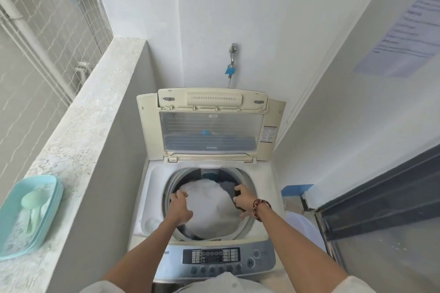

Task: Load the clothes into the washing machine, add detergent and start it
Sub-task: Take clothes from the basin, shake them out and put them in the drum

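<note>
The top-loading washing machine (152, 188) stands with its lid (152, 131) raised against the back wall. Its drum is piled with a large white cloth (209, 204) and some darker garments (227, 185) at the back. My left hand (179, 206) presses on the left side of the white cloth. My right hand (242, 200), with a red cord bracelet at the wrist, curls its fingers round a dark garment at the drum's right edge. A teal detergent tub (51, 200) with powder and a green scoop (32, 207) sits on the ledge to the left.
The control panel (214, 258) with its buttons runs along the machine's front edge. A tap with a blue hose fitting (231, 64) is on the wall behind. A concrete ledge (83, 140) flanks the left side; a white plastic tub (300, 223) and a dark door frame (381, 197) stand to the right.
</note>
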